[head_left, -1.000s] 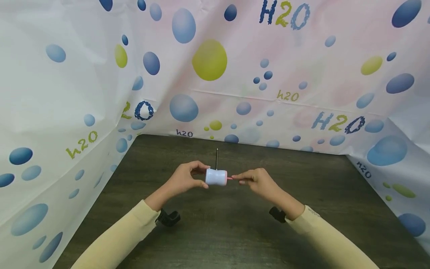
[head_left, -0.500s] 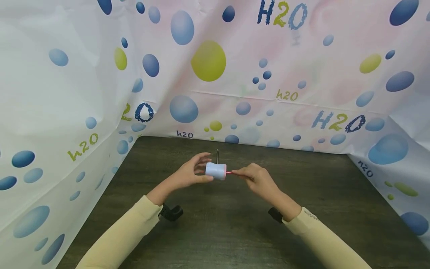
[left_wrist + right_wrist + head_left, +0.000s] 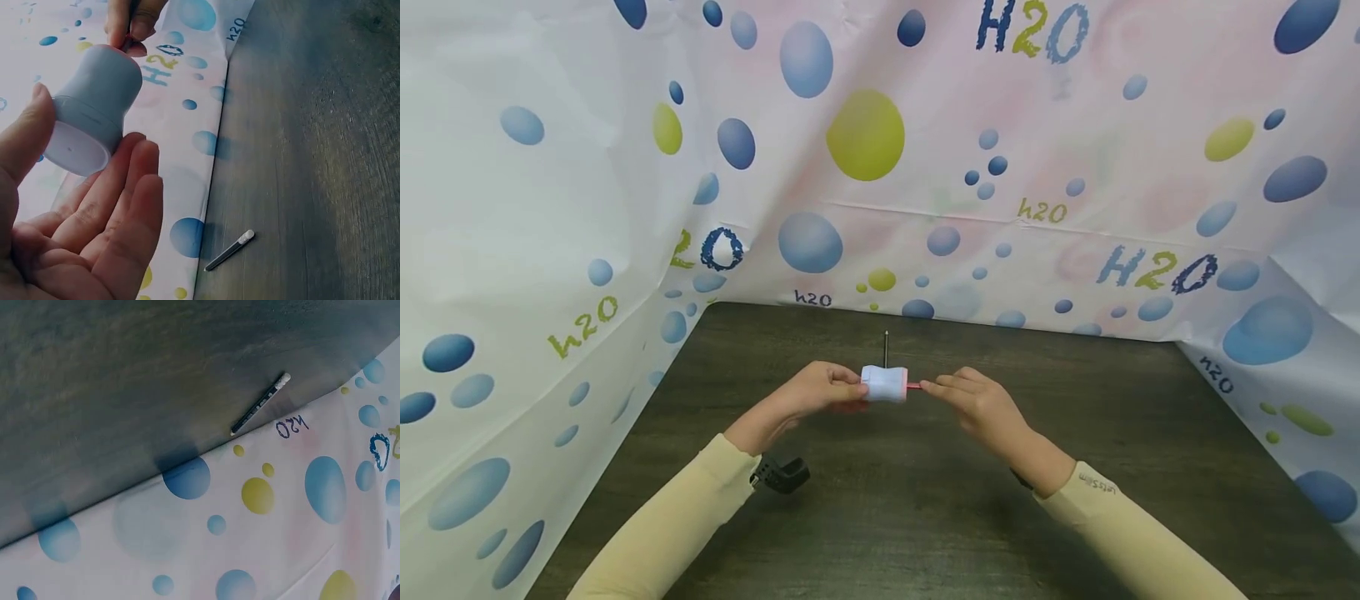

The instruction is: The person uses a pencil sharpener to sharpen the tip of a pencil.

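The left fingers pinch a pale blue cylinder (image 3: 886, 384), thumb on one side and fingertips on the other, near its whitish flat end; this is the person's left hand (image 3: 820, 390). The cylinder lies on its side in the air, its pink end facing right. From that end a thin red stick (image 3: 913, 386) juts out. Right of the cylinder, the right hand (image 3: 981, 402) appears to pinch the stick's outer end between its fingertips, though the contact is small and partly hidden. Beyond the cylinder, a dark pencil (image 3: 259, 405) with a pale eraser lies on the dark surface (image 3: 880, 517), eraser end nearer the person. Nearer than the cylinder, cream sleeves (image 3: 1138, 533) cover both forearms, and a black device (image 3: 782, 475) sits at the left wrist. Behind the cylinder rises a white sheet (image 3: 940, 100) printed with blue and green bubbles and "H2O".
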A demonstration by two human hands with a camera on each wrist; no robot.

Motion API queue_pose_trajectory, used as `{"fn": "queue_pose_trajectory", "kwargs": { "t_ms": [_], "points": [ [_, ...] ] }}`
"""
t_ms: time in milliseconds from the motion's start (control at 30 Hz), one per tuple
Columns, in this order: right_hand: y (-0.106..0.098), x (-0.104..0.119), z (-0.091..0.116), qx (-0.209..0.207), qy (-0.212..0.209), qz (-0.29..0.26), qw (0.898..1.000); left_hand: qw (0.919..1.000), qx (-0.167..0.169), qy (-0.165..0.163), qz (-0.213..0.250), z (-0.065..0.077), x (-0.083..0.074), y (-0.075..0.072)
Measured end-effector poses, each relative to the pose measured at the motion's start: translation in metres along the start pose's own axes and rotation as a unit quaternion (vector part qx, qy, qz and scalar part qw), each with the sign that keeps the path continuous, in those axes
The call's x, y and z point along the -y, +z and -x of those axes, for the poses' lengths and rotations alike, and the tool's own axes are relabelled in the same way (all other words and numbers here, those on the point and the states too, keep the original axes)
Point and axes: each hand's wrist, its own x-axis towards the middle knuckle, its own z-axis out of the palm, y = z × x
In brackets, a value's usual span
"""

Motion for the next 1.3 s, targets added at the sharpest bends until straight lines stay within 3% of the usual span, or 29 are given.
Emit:
{"fn": "queue_pose_trajectory", "kwargs": {
  "t_ms": [267, 433, 600, 700, 867, 900, 933, 1000, 1200, 1300],
  "points": [
    [0.0, 0.0, -0.001, 0.007, -0.003, -0.006, 1.0, 0.9985, -0.019, 0.042, -0.031, 0.002, 0.004, 0.003],
    [-0.004, 0.0, -0.003, 0.048, 0.06, -0.057, 0.995, 0.9949, -0.054, 0.073, -0.045, 0.002, 0.003, 0.007],
    [-0.015, 0.002, -0.01, 0.124, 0.13, -0.101, 0.979, 0.9856, -0.088, 0.109, -0.095, 0.005, 0.004, 0.012],
    [-0.02, 0.001, -0.015, 0.18, 0.191, -0.152, 0.953, 0.9784, -0.112, 0.125, -0.121, 0.008, 0.005, 0.014],
    [-0.023, -0.003, -0.02, 0.267, 0.324, -0.255, 0.871, 0.9609, -0.132, 0.166, -0.178, 0.013, 0.005, 0.02],
    [-0.023, -0.004, -0.02, 0.277, 0.344, -0.265, 0.857, 0.9577, -0.134, 0.173, -0.186, 0.013, 0.006, 0.021],
    [-0.023, -0.004, -0.02, 0.282, 0.353, -0.267, 0.851, 0.9549, -0.136, 0.181, -0.192, 0.014, 0.006, 0.022],
    [-0.022, -0.004, -0.02, 0.28, 0.354, -0.261, 0.853, 0.952, -0.14, 0.191, -0.194, 0.014, 0.007, 0.024],
    [-0.024, 0.0, -0.016, 0.228, 0.315, -0.224, 0.894, 0.9469, -0.128, 0.214, -0.203, 0.015, 0.007, 0.02],
    [-0.024, 0.002, -0.012, 0.201, 0.297, -0.209, 0.91, 0.9532, -0.112, 0.213, -0.183, 0.017, 0.005, 0.014]
  ]
}}
